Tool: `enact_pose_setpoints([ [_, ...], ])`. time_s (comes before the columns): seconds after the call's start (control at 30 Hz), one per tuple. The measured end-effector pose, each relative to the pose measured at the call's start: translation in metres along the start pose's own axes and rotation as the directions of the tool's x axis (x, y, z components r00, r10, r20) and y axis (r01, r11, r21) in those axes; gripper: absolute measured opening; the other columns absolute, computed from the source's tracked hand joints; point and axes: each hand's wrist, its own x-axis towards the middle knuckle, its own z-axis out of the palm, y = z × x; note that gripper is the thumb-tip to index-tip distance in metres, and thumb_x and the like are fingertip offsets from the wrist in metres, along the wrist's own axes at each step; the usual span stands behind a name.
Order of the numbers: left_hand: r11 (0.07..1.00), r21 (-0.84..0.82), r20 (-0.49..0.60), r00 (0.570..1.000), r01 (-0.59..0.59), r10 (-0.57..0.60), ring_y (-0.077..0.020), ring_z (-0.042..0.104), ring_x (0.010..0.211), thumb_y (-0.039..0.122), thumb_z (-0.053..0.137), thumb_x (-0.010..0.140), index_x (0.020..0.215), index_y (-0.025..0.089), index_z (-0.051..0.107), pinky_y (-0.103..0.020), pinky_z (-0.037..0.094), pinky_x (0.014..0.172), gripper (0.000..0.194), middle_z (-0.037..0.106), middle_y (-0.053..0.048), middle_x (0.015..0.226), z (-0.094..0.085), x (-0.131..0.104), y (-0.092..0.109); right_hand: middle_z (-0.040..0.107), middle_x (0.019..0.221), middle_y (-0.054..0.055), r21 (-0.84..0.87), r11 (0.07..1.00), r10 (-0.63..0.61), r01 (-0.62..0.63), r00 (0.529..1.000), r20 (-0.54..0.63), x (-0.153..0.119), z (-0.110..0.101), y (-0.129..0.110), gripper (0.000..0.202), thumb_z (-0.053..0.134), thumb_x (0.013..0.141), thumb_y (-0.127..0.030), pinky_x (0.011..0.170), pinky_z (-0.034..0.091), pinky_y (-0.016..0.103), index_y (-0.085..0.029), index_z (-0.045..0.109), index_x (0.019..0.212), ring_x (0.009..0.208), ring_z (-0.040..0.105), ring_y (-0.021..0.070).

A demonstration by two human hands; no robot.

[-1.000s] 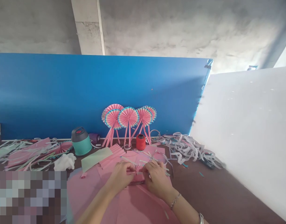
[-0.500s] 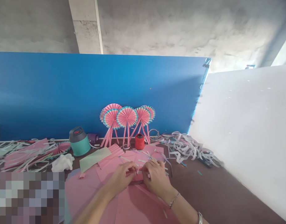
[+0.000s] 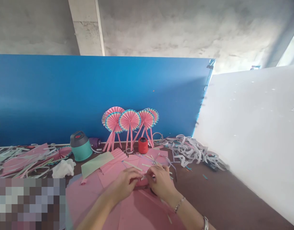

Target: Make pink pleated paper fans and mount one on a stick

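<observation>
Close together over pink paper sheets [image 3: 135,210], my left hand [image 3: 126,182] and my right hand [image 3: 161,181] both have their fingertips pinched. What they pinch is too small and too hidden to make out. Just below the fingertips lies a reddish-pink piece [image 3: 142,182] with a dark lower edge. Part of something dark shows under my right hand, mostly covered by it. Beyond my hands are narrow pale paper strips [image 3: 132,165] and a pleated pink paper [image 3: 118,154]. A red spool of thread [image 3: 143,145] stands behind them.
Several pink paper fans [image 3: 130,120] lean on the blue panel [image 3: 53,95]. At left are a teal-and-grey container [image 3: 81,150], crumpled white tissue [image 3: 64,168], green paper [image 3: 96,163] and scraps. Curled paper strips [image 3: 195,151] heap up at right, by a white board [image 3: 252,127].
My left fingertips have closed in slightly toward my right hand. The small red bit seen between my fingers before is now hidden. More of the dark thing shows under my right hand.
</observation>
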Motion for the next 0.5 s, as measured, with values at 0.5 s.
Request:
enact_pose_setpoints([
  [0.5,0.973,-0.008,-0.034,0.972,0.232,-0.232,-0.02,0.06,0.098,0.017,0.048,0.079,0.102,0.022,0.064,-0.029,0.046,0.084,0.028,0.067,-0.005,0.101,-0.011,-0.003,-0.006,0.056,0.077,0.003,0.184,0.948,-0.226,0.258,0.958,-0.178,0.001,-0.015,0.003,0.01,0.044,0.086,-0.015,0.07,0.035,0.03,-0.02,0.047,0.079,0.076,0.049,0.0183],
])
